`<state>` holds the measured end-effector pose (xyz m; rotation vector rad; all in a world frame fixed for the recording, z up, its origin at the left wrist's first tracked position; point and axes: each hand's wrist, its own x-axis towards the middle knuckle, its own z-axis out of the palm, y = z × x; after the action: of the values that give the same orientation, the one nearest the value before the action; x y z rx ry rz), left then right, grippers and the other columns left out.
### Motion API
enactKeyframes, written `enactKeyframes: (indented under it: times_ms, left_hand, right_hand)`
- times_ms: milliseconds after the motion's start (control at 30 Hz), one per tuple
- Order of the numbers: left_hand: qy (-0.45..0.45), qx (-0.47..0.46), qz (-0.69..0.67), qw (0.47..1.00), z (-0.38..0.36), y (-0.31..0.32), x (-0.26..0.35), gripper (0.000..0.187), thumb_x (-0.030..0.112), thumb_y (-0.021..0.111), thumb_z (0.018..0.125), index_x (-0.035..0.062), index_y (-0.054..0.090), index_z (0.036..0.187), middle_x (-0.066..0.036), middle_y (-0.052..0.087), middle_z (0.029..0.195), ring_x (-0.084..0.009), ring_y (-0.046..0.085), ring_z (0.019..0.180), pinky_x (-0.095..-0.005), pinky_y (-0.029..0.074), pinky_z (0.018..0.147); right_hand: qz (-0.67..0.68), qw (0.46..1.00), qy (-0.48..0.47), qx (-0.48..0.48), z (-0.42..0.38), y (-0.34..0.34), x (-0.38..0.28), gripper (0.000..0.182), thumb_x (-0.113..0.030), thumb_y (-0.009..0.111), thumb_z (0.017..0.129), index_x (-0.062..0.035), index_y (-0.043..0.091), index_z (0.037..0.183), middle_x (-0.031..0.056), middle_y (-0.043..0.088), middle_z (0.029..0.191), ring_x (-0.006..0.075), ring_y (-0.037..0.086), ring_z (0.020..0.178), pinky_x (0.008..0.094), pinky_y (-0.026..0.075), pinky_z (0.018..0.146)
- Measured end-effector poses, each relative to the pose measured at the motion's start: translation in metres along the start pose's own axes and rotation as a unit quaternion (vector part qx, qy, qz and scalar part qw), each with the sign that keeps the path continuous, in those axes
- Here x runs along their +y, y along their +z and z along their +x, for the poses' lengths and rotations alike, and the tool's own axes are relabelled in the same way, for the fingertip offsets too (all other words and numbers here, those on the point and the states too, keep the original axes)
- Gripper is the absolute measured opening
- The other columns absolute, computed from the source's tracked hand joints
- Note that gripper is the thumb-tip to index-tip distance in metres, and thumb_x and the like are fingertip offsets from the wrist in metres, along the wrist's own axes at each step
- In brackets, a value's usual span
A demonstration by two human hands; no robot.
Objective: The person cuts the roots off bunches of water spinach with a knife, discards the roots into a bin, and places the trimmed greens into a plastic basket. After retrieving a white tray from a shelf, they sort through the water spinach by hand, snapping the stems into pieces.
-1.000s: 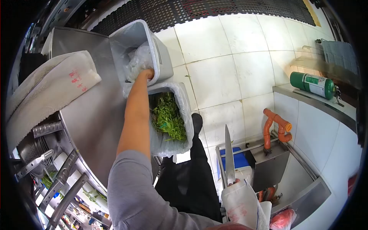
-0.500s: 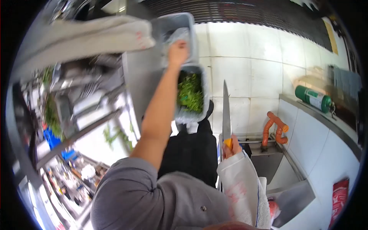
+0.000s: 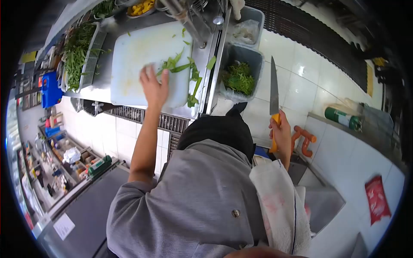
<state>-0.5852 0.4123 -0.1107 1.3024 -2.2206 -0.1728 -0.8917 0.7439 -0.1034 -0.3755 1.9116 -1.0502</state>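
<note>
My left hand [image 3: 155, 88] is over the white cutting board [image 3: 133, 51], fingers spread and slightly blurred, with nothing in its grasp. Beside its thumb lie loose green leaves [image 3: 174, 65], some trailing over the board's right edge onto the steel counter. Out to the right, my right hand [image 3: 282, 135] grips the yellow handle of a long kitchen knife [image 3: 274, 88], its blade pointing up in the view. Below the counter edge stands a grey bin [image 3: 257, 71] lined with plastic, with leafy green trimmings [image 3: 239, 78] inside.
A second grey bin [image 3: 260, 19] holds crumpled clear plastic. Left of the board is a basket of green leaves [image 3: 79, 53]; a bowl of yellow pieces [image 3: 142, 7] sits at the back. A stained white towel [image 3: 275, 200] hangs by my right arm. Orange pipes [image 3: 304, 139] rise near the sink.
My left hand has left the far bin and is now over the cutting board. The view has swung toward the counter. My right hand still holds the knife.
</note>
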Motion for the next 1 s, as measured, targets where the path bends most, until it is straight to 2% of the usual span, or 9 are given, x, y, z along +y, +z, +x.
enactKeyframes:
  times_ms: [67,133,300,567,633,700,800,867,1000]
  left_hand:
    - [-0.018,0.034,0.094,0.995,-0.003,0.022,-0.036,0.064,0.042,0.057,0.094,-0.0047,0.047,0.135,-0.030,0.042,0.142,-0.0480,0.035,0.133,-0.0547,0.025,0.112]
    - [0.020,-0.088,0.127,0.988,-0.006,0.036,-0.020,0.078,0.054,0.047,0.096,-0.0069,0.035,0.143,-0.034,0.028,0.149,-0.0524,0.021,0.140,-0.0555,0.014,0.117]
    - [0.164,-0.104,-0.109,0.975,0.008,0.051,0.038,0.068,0.045,0.053,0.096,-0.0052,0.041,0.141,-0.031,0.036,0.145,-0.0456,0.031,0.138,-0.0525,0.023,0.114]
    - [0.175,-0.058,-0.172,0.968,0.146,0.099,-0.010,0.054,0.035,0.049,0.097,-0.0040,0.050,0.134,-0.026,0.045,0.142,-0.0406,0.041,0.133,-0.0439,0.035,0.110]
    - [0.201,-0.207,-0.145,0.946,0.153,0.102,-0.012,0.054,0.035,0.049,0.097,-0.0028,0.049,0.135,-0.022,0.044,0.144,-0.0383,0.040,0.134,-0.0449,0.033,0.111]
    - [0.229,-0.196,-0.064,0.951,0.122,0.100,-0.007,0.052,0.035,0.049,0.097,-0.0018,0.051,0.134,-0.018,0.045,0.145,-0.0378,0.040,0.135,-0.0474,0.030,0.113]
    - [0.271,-0.190,-0.173,0.928,0.071,0.078,0.006,0.046,0.031,0.048,0.099,-0.0010,0.053,0.131,-0.019,0.048,0.142,-0.0366,0.039,0.136,-0.0481,0.028,0.115]
    - [0.313,-0.262,-0.109,0.907,0.036,0.050,0.027,0.045,0.032,0.050,0.099,-0.0026,0.054,0.128,-0.021,0.050,0.138,-0.0365,0.041,0.135,-0.0505,0.028,0.114]
    - [0.275,-0.227,-0.030,0.934,-0.010,0.029,0.062,0.060,0.041,0.052,0.097,-0.0058,0.047,0.134,-0.025,0.046,0.140,-0.0402,0.041,0.133,-0.0507,0.027,0.114]
  right_hand:
    - [0.031,0.999,-0.022,-0.006,-0.018,0.021,-0.010,0.053,-0.011,0.057,0.096,-0.0053,0.038,0.145,0.0048,0.055,0.074,0.0082,0.049,0.048,0.0244,0.041,0.043]
    - [0.042,0.999,-0.021,0.004,-0.040,0.045,-0.019,0.052,-0.012,0.057,0.096,-0.0056,0.038,0.144,0.0046,0.054,0.074,0.0080,0.049,0.048,0.0242,0.041,0.043]
    - [0.047,0.998,-0.026,0.014,-0.083,0.086,-0.024,0.051,-0.012,0.057,0.096,-0.0055,0.038,0.144,0.0033,0.055,0.072,0.0075,0.049,0.048,0.0241,0.042,0.043]
    - [0.011,0.997,-0.053,0.050,-0.121,0.099,-0.009,0.052,-0.013,0.060,0.094,-0.0044,0.041,0.142,0.0051,0.057,0.069,0.0092,0.051,0.046,0.0260,0.043,0.043]
    - [-0.002,0.997,-0.044,0.056,-0.126,0.097,-0.014,0.052,-0.013,0.060,0.093,-0.0044,0.042,0.141,0.0055,0.057,0.068,0.0096,0.052,0.046,0.0263,0.044,0.043]
    - [-0.015,0.995,-0.068,0.071,-0.131,0.095,-0.012,0.052,-0.013,0.060,0.093,-0.0047,0.042,0.141,0.0059,0.058,0.068,0.0108,0.053,0.046,0.0270,0.044,0.043]
    - [-0.001,0.995,-0.062,0.076,-0.126,0.090,0.002,0.051,-0.012,0.060,0.093,-0.0056,0.043,0.140,0.0062,0.058,0.068,0.0116,0.055,0.047,0.0278,0.045,0.044]
    - [0.001,0.996,-0.054,0.065,-0.119,0.088,0.004,0.050,-0.012,0.060,0.093,-0.0046,0.043,0.140,0.0063,0.058,0.068,0.0119,0.055,0.047,0.0282,0.045,0.044]
    - [-0.033,0.994,-0.105,0.028,-0.102,0.078,-0.008,0.049,-0.011,0.060,0.092,-0.0024,0.044,0.138,0.0067,0.058,0.067,0.0131,0.056,0.047,0.0288,0.046,0.044]
